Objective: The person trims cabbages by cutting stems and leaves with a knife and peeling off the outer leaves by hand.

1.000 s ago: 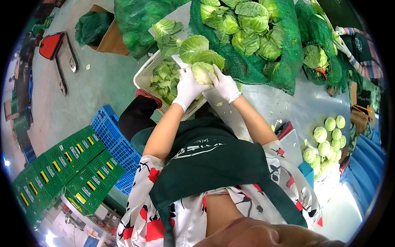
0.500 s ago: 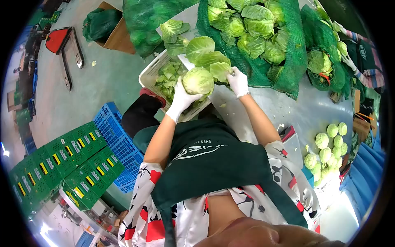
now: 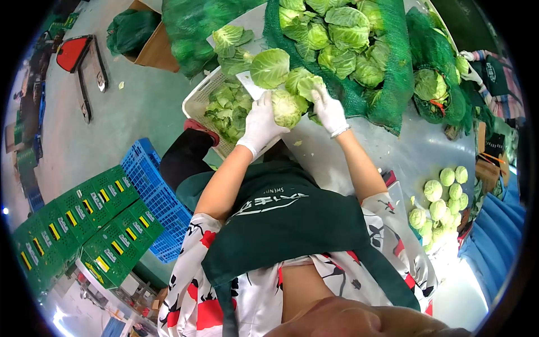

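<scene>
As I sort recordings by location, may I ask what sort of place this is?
Probably a vegetable packing area: cabbages in a mesh sack, green crates and a pallet jack.

Left hand: cups a cabbage
Right hand: pinches a green leaf
White basket: loose leaves lie inside

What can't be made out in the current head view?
All in the head view:
- Underside of the cabbage in the left hand: faces away.
- Floor of the white basket: hidden by leaves.
- Green net sack: far end cut off by the top edge.
- Yellow crate labels: print too small.
</scene>
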